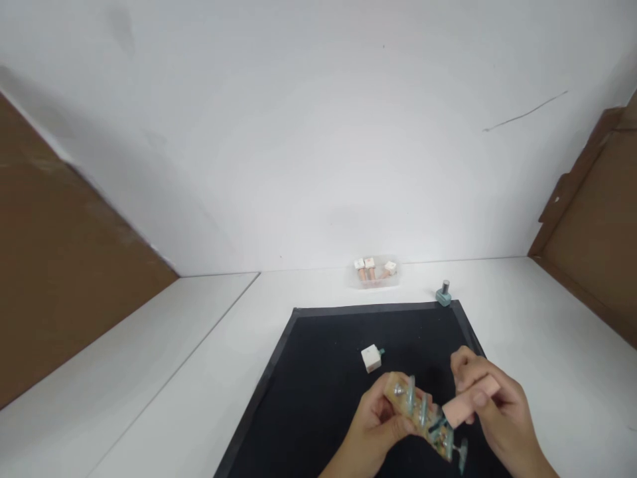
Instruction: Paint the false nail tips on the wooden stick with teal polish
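Note:
My left hand (373,425) is closed around one end of a yellowish strip-shaped piece (415,413) that carries several pale green fins and shiny metal studs. In the fingers of my right hand (502,411) is a peach-coloured rectangular block (470,400), tilted down to the left. A dark, narrow part at the block's lower end meets the strip; whether it is fixed to the block I cannot tell. Beyond my hands, a white cube-like block (371,358) with a small green stub lies on the black mat (318,378).
A clear plastic tray (378,282) with a few white-headed, peach-stemmed pieces stands at the back. To its right, a green block with a metal post (444,294) sits by the mat's far corner. Brown cardboard walls (64,245) flank the white table (199,358).

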Available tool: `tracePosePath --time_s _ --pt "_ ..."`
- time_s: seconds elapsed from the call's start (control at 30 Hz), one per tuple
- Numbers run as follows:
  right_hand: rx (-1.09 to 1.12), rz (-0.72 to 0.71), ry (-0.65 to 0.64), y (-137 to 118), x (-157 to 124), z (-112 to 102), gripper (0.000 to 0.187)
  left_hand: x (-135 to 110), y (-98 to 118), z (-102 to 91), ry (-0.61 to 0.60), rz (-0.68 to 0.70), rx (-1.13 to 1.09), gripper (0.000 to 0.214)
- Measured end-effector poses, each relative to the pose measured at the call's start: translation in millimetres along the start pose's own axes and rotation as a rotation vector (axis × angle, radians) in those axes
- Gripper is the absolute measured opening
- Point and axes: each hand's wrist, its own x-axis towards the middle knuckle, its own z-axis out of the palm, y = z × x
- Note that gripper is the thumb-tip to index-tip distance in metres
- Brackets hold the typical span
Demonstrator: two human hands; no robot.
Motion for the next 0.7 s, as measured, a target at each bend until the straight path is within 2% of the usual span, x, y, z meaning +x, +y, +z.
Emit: tracePosePath --time_s 0.23,0.4,0.6,0.7 --pt "0.000 0.035 0.036 0.9 1.5 0.0 0.028 0.7 -2.6 -0.6 0.007 0.004 0.042 0.035" --pt "0.010 0.080 0.117 4.9 -1.3 -1.6 0.028 -1.0 -3.7 -1.8 0.003 0.003 0.038 0.036" --pt "0.012 0.102 0.073 3.1 0.7 -0.4 0.031 -1.1 -4.0 -1.4 -0.003 0.016 0.061 0.036" --pt "-0.010 0.099 0.127 2.2 1.0 0.0 0.029 -1.4 -3.6 -1.2 -0.002 0.013 0.066 0.035"
